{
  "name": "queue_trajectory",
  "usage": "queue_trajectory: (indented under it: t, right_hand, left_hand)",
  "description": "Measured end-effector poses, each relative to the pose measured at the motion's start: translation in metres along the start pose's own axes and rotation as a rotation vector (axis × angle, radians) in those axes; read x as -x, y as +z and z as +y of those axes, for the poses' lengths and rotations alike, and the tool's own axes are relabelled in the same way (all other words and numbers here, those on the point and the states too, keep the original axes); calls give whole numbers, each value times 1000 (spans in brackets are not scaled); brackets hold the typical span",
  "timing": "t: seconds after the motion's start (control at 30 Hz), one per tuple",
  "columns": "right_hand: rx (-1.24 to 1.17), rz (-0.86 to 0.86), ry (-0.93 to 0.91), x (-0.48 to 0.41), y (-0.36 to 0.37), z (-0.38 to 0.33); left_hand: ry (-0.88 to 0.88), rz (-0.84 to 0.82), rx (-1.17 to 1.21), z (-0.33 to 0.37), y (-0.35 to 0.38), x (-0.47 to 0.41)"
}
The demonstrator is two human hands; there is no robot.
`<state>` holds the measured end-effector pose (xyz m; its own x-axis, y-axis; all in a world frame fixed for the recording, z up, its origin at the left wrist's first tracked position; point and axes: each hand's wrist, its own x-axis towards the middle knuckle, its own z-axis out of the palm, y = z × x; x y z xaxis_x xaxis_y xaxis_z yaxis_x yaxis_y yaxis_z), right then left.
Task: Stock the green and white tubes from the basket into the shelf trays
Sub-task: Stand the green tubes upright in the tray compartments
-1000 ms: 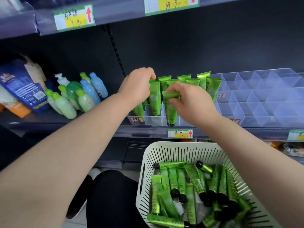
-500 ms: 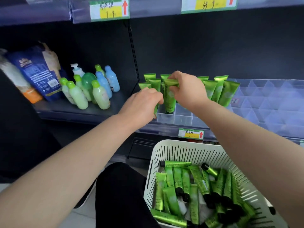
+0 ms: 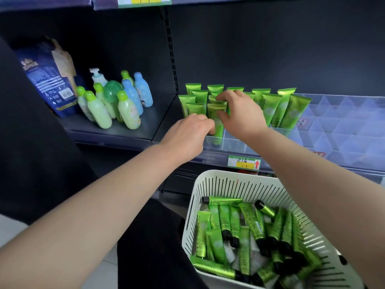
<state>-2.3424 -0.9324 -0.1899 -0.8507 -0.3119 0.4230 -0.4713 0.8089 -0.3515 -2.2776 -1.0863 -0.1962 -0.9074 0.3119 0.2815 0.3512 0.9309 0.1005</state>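
Green and white tubes (image 3: pixel 275 109) stand cap-down in the left compartments of a clear divided shelf tray (image 3: pixel 235 143). One tube (image 3: pixel 217 130) stands in a front compartment. My left hand (image 3: pixel 187 134) is curled with its fingertips against that tube's body. My right hand (image 3: pixel 241 113) hovers at the tube's crimped top, thumb and fingers spread apart around it. Below, a white slotted basket (image 3: pixel 229 179) holds several more green tubes (image 3: pixel 227 222) lying loose.
The tray's compartments to the right (image 3: pixel 343 130) are clear plastic with no tubes. On the shelf to the left stand green and blue bottles (image 3: pixel 125 105) and a blue bag (image 3: pixel 48 80). A price label (image 3: pixel 244 162) is on the shelf edge. My black-clad knee (image 3: pixel 150 236) is beside the basket.
My right hand set the tube down into the front compartment and spread its fingers. My left hand came down from the back tubes to the front tube's side.
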Motion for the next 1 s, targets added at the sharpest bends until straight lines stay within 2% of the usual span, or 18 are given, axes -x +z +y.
queue_trajectory:
  t: [0.2, 0.37, 0.57, 0.73, 0.83, 1.0]
  right_hand:
    - [93, 157, -162, 37, -3, 16]
    - [140, 119, -201, 95, 5, 38]
    - [164, -165, -43, 178, 38, 80]
    - [210, -428, 136, 227, 58, 108]
    - [213, -539, 211, 248, 66, 120]
    - [180, -695, 311, 256, 81, 128]
  left_hand:
    - [21, -55, 15, 16, 16, 0]
    - [34, -112, 27, 31, 43, 7]
    - [-31, -327, 90, 56, 107, 40]
    - [-224, -494, 220, 69, 161, 74]
    - [-352, -540, 269, 69, 180, 92]
    - [-378, -531, 233, 77, 192, 99]
